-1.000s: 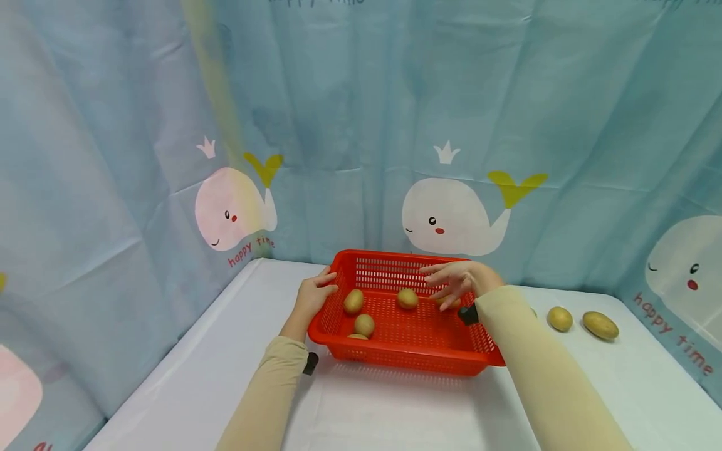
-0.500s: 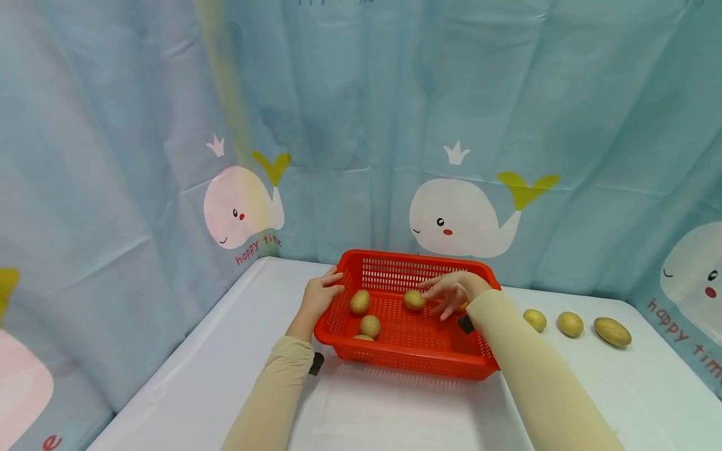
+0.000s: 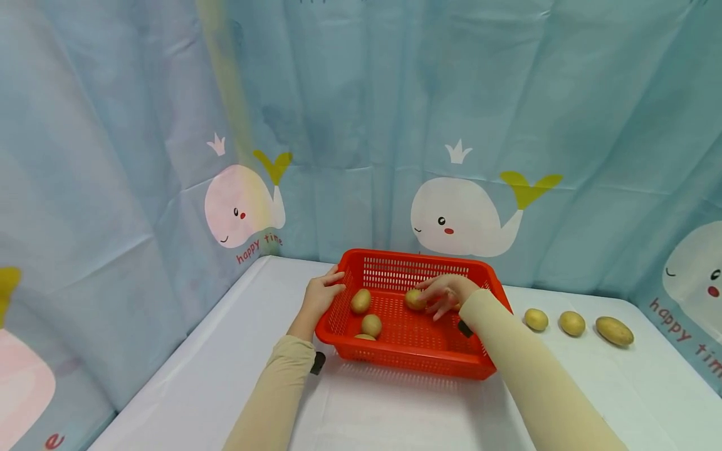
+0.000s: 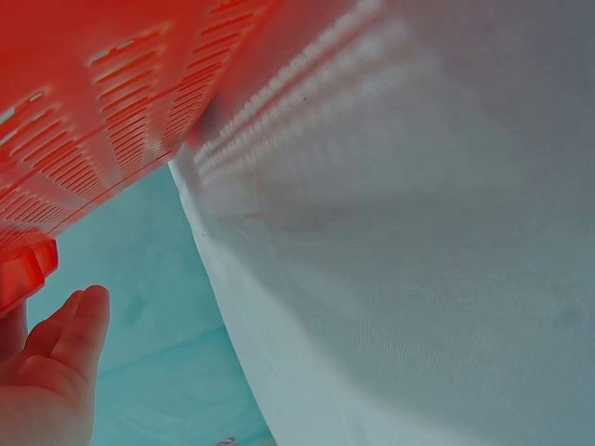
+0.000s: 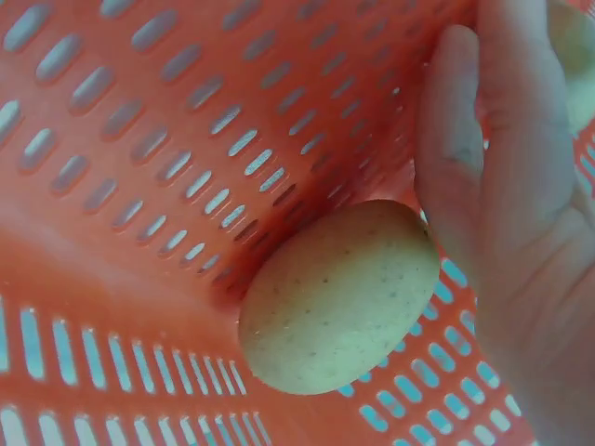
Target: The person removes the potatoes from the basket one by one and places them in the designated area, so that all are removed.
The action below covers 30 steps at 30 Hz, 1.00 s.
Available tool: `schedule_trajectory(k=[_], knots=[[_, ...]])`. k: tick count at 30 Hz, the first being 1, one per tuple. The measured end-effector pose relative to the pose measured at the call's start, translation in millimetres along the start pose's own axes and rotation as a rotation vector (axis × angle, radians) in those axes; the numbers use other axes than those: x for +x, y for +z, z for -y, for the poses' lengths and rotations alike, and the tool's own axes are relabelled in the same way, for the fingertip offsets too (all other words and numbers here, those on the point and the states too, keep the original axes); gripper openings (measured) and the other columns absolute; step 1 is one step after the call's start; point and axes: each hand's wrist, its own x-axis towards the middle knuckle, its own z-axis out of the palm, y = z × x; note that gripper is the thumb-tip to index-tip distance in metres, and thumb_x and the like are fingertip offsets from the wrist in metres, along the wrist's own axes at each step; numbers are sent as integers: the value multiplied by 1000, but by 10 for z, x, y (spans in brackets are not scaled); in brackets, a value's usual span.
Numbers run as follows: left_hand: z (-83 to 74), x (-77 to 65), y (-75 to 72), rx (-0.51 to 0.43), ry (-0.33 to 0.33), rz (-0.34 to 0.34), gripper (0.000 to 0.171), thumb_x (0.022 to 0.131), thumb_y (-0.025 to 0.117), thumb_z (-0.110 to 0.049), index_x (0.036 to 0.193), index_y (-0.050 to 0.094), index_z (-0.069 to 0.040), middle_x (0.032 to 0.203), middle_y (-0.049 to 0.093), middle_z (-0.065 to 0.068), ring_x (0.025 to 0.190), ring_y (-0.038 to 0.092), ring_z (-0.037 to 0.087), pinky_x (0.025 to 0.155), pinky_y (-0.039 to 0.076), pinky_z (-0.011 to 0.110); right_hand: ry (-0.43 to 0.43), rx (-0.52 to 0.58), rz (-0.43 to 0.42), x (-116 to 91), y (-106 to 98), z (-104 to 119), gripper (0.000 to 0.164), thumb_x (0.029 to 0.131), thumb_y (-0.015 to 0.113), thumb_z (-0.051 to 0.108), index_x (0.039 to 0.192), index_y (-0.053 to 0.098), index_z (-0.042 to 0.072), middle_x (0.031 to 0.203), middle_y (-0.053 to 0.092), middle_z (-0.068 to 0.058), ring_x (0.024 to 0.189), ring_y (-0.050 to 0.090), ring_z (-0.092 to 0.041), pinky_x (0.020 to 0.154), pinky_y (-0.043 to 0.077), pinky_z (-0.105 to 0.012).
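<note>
The red plastic basket (image 3: 417, 369) holds several potatoes. My left hand (image 3: 318, 297) holds its left rim, which also shows beside my fingers in the left wrist view. My right hand (image 3: 445, 293) reaches inside the basket, fingers extended, fingertips right at a potato (image 3: 413, 300) near the back wall. That potato (image 5: 578, 56) is partly hidden behind my fingers in the right wrist view. Another potato (image 5: 339, 297) lies against the basket wall below my right hand. On the basket's left side lie a long potato (image 3: 361, 301), a round potato (image 3: 371, 326) and one mostly hidden by the front rim.
Three potatoes sit in a row on the white table right of the basket: a left one (image 3: 536, 319), a middle one (image 3: 572, 324) and a longer one (image 3: 614, 331). A blue curtain (image 3: 338, 125) with whale prints hangs behind the table (image 3: 395, 413).
My right hand has moved left and lower into the basket, bringing its fingertips to the back potato. My left hand stays at the rim. The head view has shifted slightly.
</note>
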Motion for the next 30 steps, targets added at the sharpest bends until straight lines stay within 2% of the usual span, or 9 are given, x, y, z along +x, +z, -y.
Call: schedule_trajectory(k=[5, 11, 19, 25, 30], knots=[[-14, 4, 10, 9, 1, -2, 39, 93, 57, 1, 131, 57, 6, 149, 42, 10, 142, 30, 26, 110, 34, 41, -6, 1, -7, -2, 29, -5, 61, 92, 66, 15, 146, 41, 2, 132, 49, -19, 112, 55, -37, 86, 53, -42], [3, 16, 6, 9, 6, 0, 39, 93, 57, 1, 132, 57, 6, 150, 41, 11, 142, 29, 27, 110, 33, 42, -27, -20, -55, 19, 63, -10, 56, 90, 67, 9, 140, 46, 0, 126, 53, -20, 105, 57, -35, 83, 55, -43], [30, 11, 5, 11, 9, -4, 39, 93, 57, 1, 132, 57, 6, 149, 42, 11, 142, 30, 28, 109, 35, 43, -50, -61, -86, 65, 65, -38, 42, 85, 72, 5, 122, 54, -1, 116, 57, -20, 98, 58, -33, 80, 57, -44], [15, -12, 4, -1, -3, -9, 39, 93, 56, 1, 132, 56, 7, 149, 41, 11, 142, 29, 28, 108, 36, 43, -39, -91, -122, -17, 47, -22, 42, 81, 76, 10, 118, 58, -1, 110, 62, -19, 99, 59, -33, 80, 56, -44], [18, -8, 4, -1, 4, -2, 40, 93, 56, 1, 132, 56, 7, 150, 40, 11, 142, 28, 28, 109, 35, 43, -21, -118, -158, -130, -4, 6, 46, 80, 77, 13, 119, 58, -1, 114, 60, -19, 100, 60, -33, 85, 55, -42]])
